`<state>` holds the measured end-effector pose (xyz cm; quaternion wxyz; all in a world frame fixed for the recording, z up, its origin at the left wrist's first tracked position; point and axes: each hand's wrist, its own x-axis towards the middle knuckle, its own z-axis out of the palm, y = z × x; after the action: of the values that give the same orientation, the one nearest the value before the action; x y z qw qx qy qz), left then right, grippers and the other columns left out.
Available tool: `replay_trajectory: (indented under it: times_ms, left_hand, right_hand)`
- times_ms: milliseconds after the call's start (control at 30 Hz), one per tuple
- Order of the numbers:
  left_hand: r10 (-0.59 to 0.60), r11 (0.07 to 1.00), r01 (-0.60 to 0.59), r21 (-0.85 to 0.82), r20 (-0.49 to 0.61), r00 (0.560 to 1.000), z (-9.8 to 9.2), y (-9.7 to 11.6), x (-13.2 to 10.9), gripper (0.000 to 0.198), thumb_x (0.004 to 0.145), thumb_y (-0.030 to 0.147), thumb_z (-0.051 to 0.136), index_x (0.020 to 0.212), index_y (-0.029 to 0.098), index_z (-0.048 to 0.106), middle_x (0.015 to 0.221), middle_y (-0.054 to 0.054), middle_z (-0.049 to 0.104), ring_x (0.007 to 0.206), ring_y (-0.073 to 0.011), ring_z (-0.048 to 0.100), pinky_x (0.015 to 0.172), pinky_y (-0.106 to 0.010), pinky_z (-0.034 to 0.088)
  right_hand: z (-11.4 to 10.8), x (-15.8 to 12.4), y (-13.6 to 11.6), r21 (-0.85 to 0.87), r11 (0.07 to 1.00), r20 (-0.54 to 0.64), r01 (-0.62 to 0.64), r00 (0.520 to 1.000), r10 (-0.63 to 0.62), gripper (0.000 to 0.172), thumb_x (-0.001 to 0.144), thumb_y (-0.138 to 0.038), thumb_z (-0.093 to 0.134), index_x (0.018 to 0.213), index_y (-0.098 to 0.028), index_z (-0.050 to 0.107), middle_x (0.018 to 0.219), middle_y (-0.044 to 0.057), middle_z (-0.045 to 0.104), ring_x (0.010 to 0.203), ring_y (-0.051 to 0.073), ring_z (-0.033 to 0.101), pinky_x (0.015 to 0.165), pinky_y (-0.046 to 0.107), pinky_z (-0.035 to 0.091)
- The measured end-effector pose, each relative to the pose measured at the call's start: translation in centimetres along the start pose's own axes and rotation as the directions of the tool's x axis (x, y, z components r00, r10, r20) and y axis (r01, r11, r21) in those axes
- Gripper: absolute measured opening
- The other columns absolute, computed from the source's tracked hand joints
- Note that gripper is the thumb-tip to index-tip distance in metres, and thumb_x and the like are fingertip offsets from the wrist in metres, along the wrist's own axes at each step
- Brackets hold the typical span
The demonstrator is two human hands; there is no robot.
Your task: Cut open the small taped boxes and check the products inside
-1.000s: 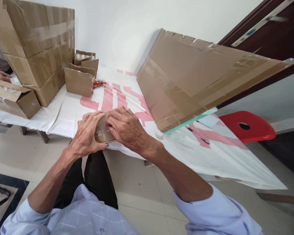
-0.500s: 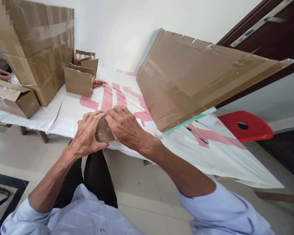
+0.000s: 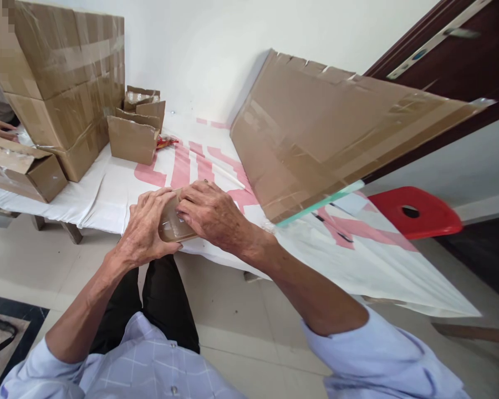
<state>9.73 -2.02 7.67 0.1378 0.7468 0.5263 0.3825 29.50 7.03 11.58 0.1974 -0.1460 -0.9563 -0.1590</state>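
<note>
At nine o'clock from my view's centre, by the near edge of the white-draped table [image 3: 89, 191], the left hand [image 3: 143, 227] grips a small, glossy tan object [image 3: 176, 227]; the right hand [image 3: 216, 219] bends its fingers over the two-o'clock side, though whether they pinch I cannot tell. Should the right fingers tug against a loose left hold, the object could slip to the floor [image 3: 228, 332]. Relative to half a second earlier, the right fingers are more bent, exposing more of its surface; the left hand is little changed.
</note>
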Motion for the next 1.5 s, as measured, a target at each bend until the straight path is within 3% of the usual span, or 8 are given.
replay_trajectory:
  times_ms: [200, 500, 733, 967, 1300, 1500]
  left_hand:
    - [0.017, 1.0, -0.017, -0.002, 0.004, 1.0, 0.1, 0.0, 0.1, 0.095, 0.068, 0.023, 0.085, 0.156, 0.025, 0.048, 0.166, -0.02, 0.053, 0.155, -0.0463, 0.044, 0.117, -0.068, 0.042]
    - [0.025, 1.0, -0.025, 0.004, 0.007, 1.0, 0.0, 0.1, 0.1, 0.098, 0.069, 0.021, 0.084, 0.159, 0.027, 0.046, 0.167, -0.019, 0.052, 0.155, -0.0454, 0.043, 0.118, -0.067, 0.04]
    - [0.01, 1.0, -0.01, 0.002, 0.012, 1.0, -0.1, -0.1, 0.1, 0.099, 0.068, 0.023, 0.086, 0.16, 0.027, 0.047, 0.167, -0.019, 0.052, 0.156, -0.046, 0.043, 0.116, -0.067, 0.042]
    - [0.02, 1.0, -0.02, 0.006, 0.01, 1.0, -0.2, -0.2, 0.0, 0.101, 0.068, 0.022, 0.086, 0.161, 0.027, 0.046, 0.167, -0.019, 0.052, 0.156, -0.0466, 0.043, 0.117, -0.067, 0.041]
    - [0.01, 1.0, -0.01, -0.002, 0.009, 1.0, -0.3, -0.4, 0.2, 0.102, 0.066, 0.023, 0.089, 0.159, 0.028, 0.048, 0.166, -0.019, 0.053, 0.154, -0.0468, 0.044, 0.117, -0.067, 0.042]
    - [0.029, 0.999, -0.029, -0.014, -0.004, 1.0, -0.3, -1.0, 0.0, 0.1, 0.066, 0.024, 0.091, 0.158, 0.026, 0.049, 0.165, -0.02, 0.053, 0.153, -0.0457, 0.046, 0.119, -0.065, 0.042]
  right_hand:
    - [-0.1, 0.3, 0.2, -0.012, 0.999, 0.019, 0.033, 0.999, -0.032, 0.024, 0.101, -0.005, 0.054, 0.096, -0.016, 0.075, 0.094, 0.01, 0.071, 0.092, 0.027, 0.054, 0.087, 0.041, 0.044]
    - [0.3, 0.5, -0.2, -0.101, 0.995, 0.066, -0.002, 0.998, 0.009, 0.031, 0.099, 0.002, 0.047, 0.097, -0.016, 0.074, 0.098, 0.013, 0.069, 0.093, 0.028, 0.052, 0.087, 0.042, 0.04]
    - [-0.1, 0.5, 0.2, -0.061, 0.998, 0.097, -0.007, 0.995, 0.013, 0.02, 0.101, -0.007, 0.056, 0.102, -0.015, 0.073, 0.104, 0.013, 0.07, 0.097, 0.028, 0.054, 0.09, 0.041, 0.042]
    - [-0.4, 0.8, 0.2, -0.019, 1.0, 0.146, 0.008, 0.989, -0.005, 0.023, 0.096, -0.001, 0.056, 0.104, -0.015, 0.074, 0.101, 0.012, 0.069, 0.096, 0.028, 0.053, 0.089, 0.041, 0.041]
    - [-0.2, 0.4, 0.2, 0.088, 0.996, 0.046, 0.002, 0.999, -0.006, 0.024, 0.101, -0.004, 0.05, 0.098, -0.017, 0.069, 0.101, 0.012, 0.068, 0.097, 0.029, 0.055, 0.091, 0.043, 0.044]
    - [-0.7, -0.4, 0.2, 0.397, 0.914, -0.102, -0.079, 0.986, 0.13, 0.025, 0.11, -0.015, 0.047, 0.089, -0.024, 0.056, 0.095, 0.008, 0.065, 0.094, 0.025, 0.057, 0.088, 0.041, 0.049]
